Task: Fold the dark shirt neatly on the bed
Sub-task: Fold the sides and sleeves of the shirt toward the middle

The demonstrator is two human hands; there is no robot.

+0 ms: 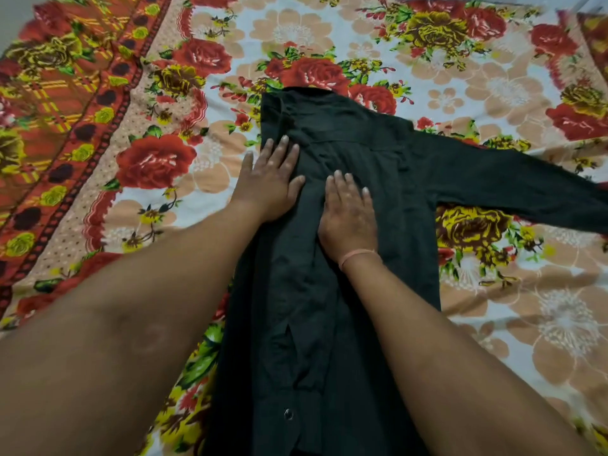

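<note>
The dark shirt lies lengthwise on the bed, collar end far from me. Its left side is folded in over the body, and a cuff with a button shows near the bottom. The right sleeve stretches out flat to the right. My left hand rests palm down on the shirt's left folded edge, fingers spread, partly over the bedsheet. My right hand presses flat on the middle of the shirt, with a thin band on its wrist. Neither hand grips the cloth.
A floral bedsheet with red and yellow roses covers the bed all around the shirt. A red patterned border band runs along the left side.
</note>
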